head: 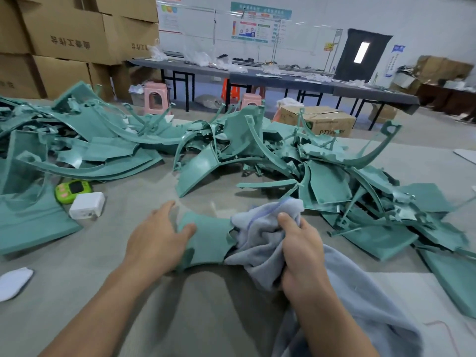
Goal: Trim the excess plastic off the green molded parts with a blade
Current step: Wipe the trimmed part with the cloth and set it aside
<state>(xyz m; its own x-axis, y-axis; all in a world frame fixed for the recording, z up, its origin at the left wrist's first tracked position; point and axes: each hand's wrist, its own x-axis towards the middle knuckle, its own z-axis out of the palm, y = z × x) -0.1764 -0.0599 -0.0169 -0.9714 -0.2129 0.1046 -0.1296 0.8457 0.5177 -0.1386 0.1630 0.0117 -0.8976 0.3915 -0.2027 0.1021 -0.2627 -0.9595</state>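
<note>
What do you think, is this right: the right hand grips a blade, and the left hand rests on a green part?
Not quite. In the head view the right hand grips a grey cloth, not a blade. The left hand does rest on the green part.

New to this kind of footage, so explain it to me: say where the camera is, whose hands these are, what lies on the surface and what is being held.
There is no machine here. One camera worn on a person's head looks forward and down at their two bare hands. The left hand rests on a curved green molded part lying on the grey mat. The right hand grips a bunched grey-blue cloth against that part's right end. Beyond lie a left heap and a right heap of similar green pieces. Near the left one sit a small green gadget and a white block. No blade shows in this picture.
</note>
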